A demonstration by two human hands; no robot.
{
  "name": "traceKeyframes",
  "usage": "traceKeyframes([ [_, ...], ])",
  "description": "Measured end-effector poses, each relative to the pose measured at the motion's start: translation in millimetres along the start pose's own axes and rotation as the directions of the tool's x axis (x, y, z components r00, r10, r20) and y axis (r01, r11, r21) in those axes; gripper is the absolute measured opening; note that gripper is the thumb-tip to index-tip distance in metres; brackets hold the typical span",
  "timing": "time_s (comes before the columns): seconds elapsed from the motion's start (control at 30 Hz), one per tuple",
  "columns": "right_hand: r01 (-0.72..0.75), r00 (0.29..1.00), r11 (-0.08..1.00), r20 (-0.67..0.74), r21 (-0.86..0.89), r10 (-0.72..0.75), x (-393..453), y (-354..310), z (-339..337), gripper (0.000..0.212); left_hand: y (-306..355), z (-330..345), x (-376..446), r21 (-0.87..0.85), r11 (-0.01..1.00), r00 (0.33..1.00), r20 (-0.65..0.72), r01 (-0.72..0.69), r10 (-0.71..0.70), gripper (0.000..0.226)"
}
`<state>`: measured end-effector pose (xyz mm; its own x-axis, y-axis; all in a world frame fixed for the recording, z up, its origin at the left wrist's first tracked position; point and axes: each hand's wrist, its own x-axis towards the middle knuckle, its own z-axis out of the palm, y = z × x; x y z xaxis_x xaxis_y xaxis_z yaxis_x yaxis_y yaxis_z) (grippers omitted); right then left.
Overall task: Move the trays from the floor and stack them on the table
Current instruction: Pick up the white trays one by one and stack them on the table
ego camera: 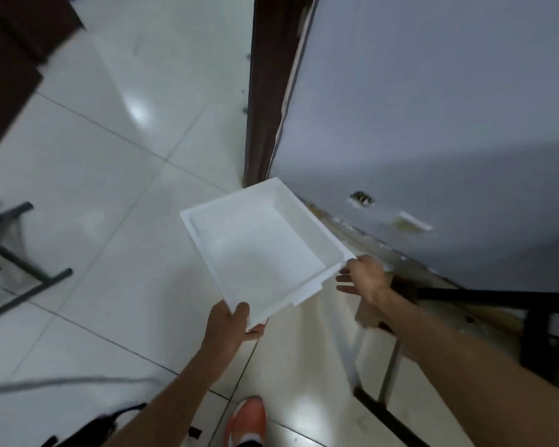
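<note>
Carrying one white tray [265,250] above the tiled floor [110,175], left hand [231,321] clamped on its near corner, right hand [363,279] loose-fingered at the rim; next, probably finding the unseen table.

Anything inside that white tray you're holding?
The white tray looks empty: bare bottom and walls. The left hand grips its near corner, thumb over the rim; the right hand is at the right corner. Its underside is hidden.
</note>
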<state>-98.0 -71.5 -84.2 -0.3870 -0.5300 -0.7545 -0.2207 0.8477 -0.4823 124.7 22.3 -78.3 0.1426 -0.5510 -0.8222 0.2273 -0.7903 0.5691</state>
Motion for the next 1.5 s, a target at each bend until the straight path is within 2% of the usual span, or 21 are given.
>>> traceKeyframes([
  [0.13, 0.145, 0.986, 0.989, -0.086, -0.01, -0.146, -113.3, -70.1, -67.4, 0.019, 63.8, 5.1, -112.3, 0.1, 0.984, 0.989, 0.025, -0.149, 0.147, 0.018],
  [0.2, 0.198, 0.968, 0.976, -0.142, -0.087, -0.209, -162.4, -85.4, -103.5, 0.031, 86.7, 10.9, -166.4, 0.172, 0.959, 0.974, -0.001, -0.224, 0.228, 0.017],
  [0.3, 0.225, 0.937, 0.96, -0.234, -0.17, -0.261, -228.3, -92.6, -160.3, 0.033, 120.7, 24.5, -247.4, 0.259, 0.9, 0.933, 0.012, -0.351, 0.361, 0.014],
  [0.47, 0.326, 0.829, 0.924, -0.41, -0.198, -0.38, -324.2, -88.9, -234.0, 0.033, 157.9, 47.3, -348.1, 0.375, 0.76, 0.838, 0.096, -0.531, 0.538, 0.017],
  [0.67, 0.403, 0.771, 0.901, -0.471, -0.161, -0.429, -382.9, -73.2, -302.6, 0.03, 171.4, 81.7, -419.7, 0.489, 0.544, 0.685, 0.168, -0.682, 0.709, 0.022],
  [0.87, 0.453, 0.687, 0.881, -0.577, -0.135, -0.442, -402.5, 4.0, -382.5, 0.025, 128.8, 143.9, -468.5, 0.446, 0.457, 0.605, 0.278, -0.769, 0.746, 0.017],
  [1.0, 0.394, 0.663, 0.913, -0.655, -0.106, -0.362, -401.2, 71.7, -424.5, 0.03, 83.2, 189.1, -492.7, 0.42, 0.405, 0.56, 0.368, -0.812, 0.742, 0.023],
  [1.1, 0.35, 0.666, 0.934, -0.681, -0.074, -0.303, -396.7, 115.3, -449.4, 0.035, 58.5, 220.4, -501.9, 0.457, 0.419, 0.605, 0.421, -0.785, 0.675, 0.024],
  [1.27, 0.276, 0.721, 0.959, -0.647, -0.058, -0.247, -389.6, 167.7, -480.9, 0.041, 33.4, 258.8, -503.5, 0.532, 0.336, 0.618, 0.542, -0.777, 0.57, 0.022],
  [1.43, 0.266, 0.77, 0.964, -0.595, -0.027, -0.229, -392.8, 186.9, -493.1, 0.048, 29.8, 286.4, -507.8, 0.607, 0.262, 0.633, 0.546, -0.75, 0.549, 0.015],
  [1.5, 0.29, 0.775, 0.956, -0.577, -0.034, -0.256, -392.8, 188.1, -495.0, 0.049, 29.0, 290.9, -504.2, 0.643, 0.234, 0.645, 0.532, -0.729, 0.548, 0.024],
])
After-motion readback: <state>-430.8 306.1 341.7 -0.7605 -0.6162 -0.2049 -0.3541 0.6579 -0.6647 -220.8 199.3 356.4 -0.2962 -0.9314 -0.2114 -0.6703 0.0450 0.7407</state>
